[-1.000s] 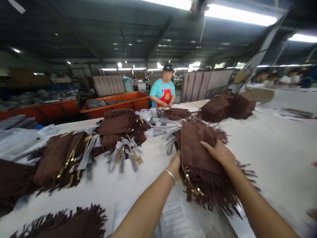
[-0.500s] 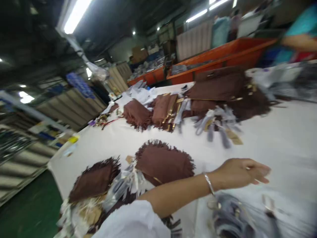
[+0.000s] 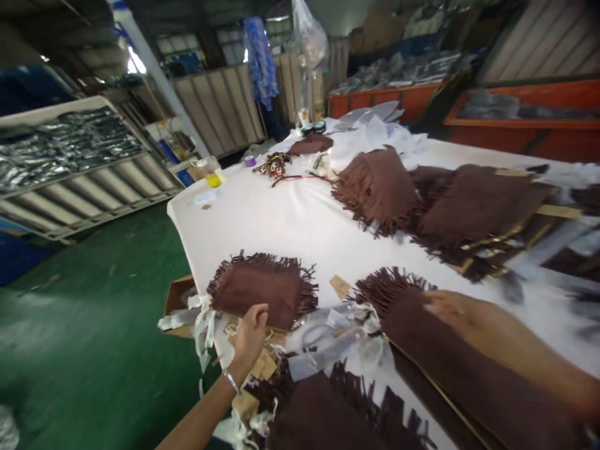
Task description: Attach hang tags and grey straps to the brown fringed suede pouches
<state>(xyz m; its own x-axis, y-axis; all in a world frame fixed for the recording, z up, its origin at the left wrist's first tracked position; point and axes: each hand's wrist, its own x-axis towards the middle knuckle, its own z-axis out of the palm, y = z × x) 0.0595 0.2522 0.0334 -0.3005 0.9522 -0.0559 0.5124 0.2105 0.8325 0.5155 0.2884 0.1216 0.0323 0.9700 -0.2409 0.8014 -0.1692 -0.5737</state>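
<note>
left hand on fringed bag (long axis crosswise).

Left hand on a fringed brown bag (right hand a blur)

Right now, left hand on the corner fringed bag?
Yes, the left hand rests its fingers on the near edge of the fringed bag.
</note>
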